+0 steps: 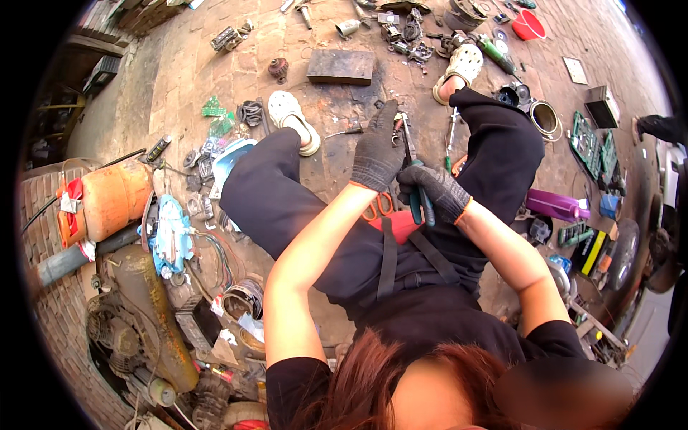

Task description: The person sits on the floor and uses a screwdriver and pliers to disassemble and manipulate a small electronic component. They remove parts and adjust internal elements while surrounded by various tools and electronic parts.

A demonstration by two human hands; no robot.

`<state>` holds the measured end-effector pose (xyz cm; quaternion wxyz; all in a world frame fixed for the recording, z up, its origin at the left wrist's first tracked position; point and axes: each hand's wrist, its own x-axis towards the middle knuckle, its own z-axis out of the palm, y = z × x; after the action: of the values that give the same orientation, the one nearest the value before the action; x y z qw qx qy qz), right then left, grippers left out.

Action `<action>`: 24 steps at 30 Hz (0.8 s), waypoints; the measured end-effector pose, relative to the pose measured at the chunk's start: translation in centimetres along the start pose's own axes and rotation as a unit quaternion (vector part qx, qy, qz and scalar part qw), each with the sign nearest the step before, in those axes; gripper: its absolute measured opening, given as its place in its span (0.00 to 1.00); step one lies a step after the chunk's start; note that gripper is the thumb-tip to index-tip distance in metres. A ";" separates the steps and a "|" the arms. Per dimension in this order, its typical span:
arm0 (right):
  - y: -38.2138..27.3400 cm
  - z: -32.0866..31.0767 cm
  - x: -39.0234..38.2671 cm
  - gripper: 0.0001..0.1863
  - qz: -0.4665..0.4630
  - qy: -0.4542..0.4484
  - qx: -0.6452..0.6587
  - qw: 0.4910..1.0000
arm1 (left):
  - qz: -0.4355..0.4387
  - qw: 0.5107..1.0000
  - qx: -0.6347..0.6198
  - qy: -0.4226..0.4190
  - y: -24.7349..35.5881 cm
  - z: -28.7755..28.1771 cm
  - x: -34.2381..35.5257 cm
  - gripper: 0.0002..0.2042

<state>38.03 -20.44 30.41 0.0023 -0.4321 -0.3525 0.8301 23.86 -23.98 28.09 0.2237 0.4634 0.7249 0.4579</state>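
The teal-handled pliers (416,188) are being held above the person's lap, between the knees, with the long axis running near upright in the view: handles low toward the body, metal nose pointing away toward the floor (179,64) ahead. The right hand (437,192) is gripping the handles, gloved fingers clamped around them. The left hand (378,152) is sitting at the nose end, fingers curled together over a small metal piece (398,132) (its exact form is too small to tell). Red-handled scissors (380,206) are lying on the lap just beneath both hands.

Judged risk: the nose is working close against the left glove, so a slip under squeeze could be pinching the fingers; a piece released suddenly could be dropping among the scattered metal parts (408,36) on the floor and getting lost. The scissors, resting loose on the thigh, could be sliding off if the legs are shifting. An orange gas cylinder (107,201) is lying well apart at the left.
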 end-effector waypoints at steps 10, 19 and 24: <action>-0.3 0.9 -0.9 0.13 0.007 -0.005 0.024 1.000 | 0.023 0.998 0.028 0.044 -1.2 0.6 0.1 0.27; -0.4 -0.6 -0.9 0.06 0.002 -0.017 -0.072 0.997 | 0.049 0.993 0.106 0.004 -0.6 0.0 -0.1 0.27; -0.2 -0.1 -1.2 0.11 -0.066 0.072 -0.287 0.953 | 0.000 1.000 0.005 -0.003 -1.0 -0.5 0.3 0.25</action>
<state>38.79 -20.53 31.35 -0.0419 -0.4491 -0.6021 0.6588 22.90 -24.11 27.44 0.2235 0.4660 0.7264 0.4531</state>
